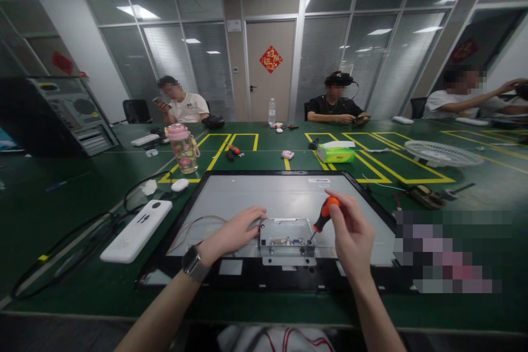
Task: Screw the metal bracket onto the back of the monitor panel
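Note:
A monitor panel (289, 195) lies face down on the green table, its grey metal back up. A small metal box with ports (286, 237) sits on it near the front edge. My left hand (235, 231) rests on the panel with its fingers curled against the box's left side. My right hand (350, 236) is closed on an orange and black screwdriver (325, 214), whose tip points down at the box's right corner. Thin coloured wires (193, 225) run across the panel left of my left hand.
A white power bank (138, 229) and black cables (82, 236) lie to the left. Further back stand a pink bottle (182, 147), a green tissue box (336, 152), a white fan grille (443, 153) and a computer case (70, 115). Three people sit at the far side.

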`<action>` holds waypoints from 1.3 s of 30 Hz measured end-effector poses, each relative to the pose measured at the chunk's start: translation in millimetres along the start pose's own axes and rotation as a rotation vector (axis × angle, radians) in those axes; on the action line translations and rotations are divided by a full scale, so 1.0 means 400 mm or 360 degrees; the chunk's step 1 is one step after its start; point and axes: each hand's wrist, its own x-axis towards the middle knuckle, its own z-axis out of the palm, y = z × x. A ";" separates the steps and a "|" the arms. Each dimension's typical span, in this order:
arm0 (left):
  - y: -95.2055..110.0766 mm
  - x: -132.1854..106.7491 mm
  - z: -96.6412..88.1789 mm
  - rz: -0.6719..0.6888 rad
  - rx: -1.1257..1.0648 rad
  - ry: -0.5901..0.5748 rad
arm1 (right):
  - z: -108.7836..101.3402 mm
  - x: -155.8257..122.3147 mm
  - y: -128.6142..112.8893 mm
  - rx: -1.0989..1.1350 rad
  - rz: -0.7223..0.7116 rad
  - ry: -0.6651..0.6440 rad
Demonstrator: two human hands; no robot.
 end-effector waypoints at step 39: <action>0.002 -0.001 -0.001 0.0006 -0.0002 -0.0003 | -0.020 -0.002 0.029 0.0676 0.0321 -0.0228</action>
